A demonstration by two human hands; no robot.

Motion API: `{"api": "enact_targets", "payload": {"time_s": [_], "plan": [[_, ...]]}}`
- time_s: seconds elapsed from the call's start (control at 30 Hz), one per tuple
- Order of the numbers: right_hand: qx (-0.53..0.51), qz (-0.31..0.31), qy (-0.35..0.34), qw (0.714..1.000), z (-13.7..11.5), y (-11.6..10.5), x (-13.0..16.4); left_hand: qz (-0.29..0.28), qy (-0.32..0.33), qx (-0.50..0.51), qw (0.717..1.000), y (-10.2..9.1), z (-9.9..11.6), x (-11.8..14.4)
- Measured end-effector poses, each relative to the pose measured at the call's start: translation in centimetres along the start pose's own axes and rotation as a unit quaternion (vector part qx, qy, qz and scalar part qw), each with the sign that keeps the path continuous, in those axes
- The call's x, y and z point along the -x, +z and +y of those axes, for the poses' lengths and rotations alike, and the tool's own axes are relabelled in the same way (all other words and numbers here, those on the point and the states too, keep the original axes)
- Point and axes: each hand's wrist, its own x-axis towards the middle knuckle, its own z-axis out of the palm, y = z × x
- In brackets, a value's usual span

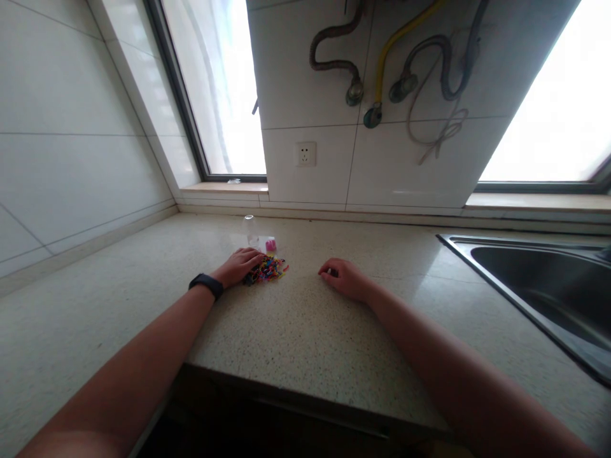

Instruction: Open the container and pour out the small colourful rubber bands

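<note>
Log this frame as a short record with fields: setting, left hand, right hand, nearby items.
setting: speckled stone countertop below tiled walls and two windows
left hand: left hand lies palm down, fingertips touching a pile of small colourful rubber bands; black wristband on the wrist
right hand: right hand rests on the countertop, fingers curled, apart from the pile; whether it holds anything cannot be told
nearby items: clear plastic container and a small pink item just behind the pile; steel sink to the right; wall socket; hoses above
</note>
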Motion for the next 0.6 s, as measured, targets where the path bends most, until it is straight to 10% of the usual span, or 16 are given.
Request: {"api": "enact_targets", "payload": {"time_s": [0.3,0.6], "plan": [[-0.003,0.003,-0.004,1.0,0.33,0.17,-0.09,0.027,-0.029,0.117,0.992,-0.35,-0.06,0.2],[-0.002,-0.001,0.0,1.0,0.15,-0.01,-0.05,0.063,-0.007,0.006,0.998,-0.35,-0.46,0.17]]}}
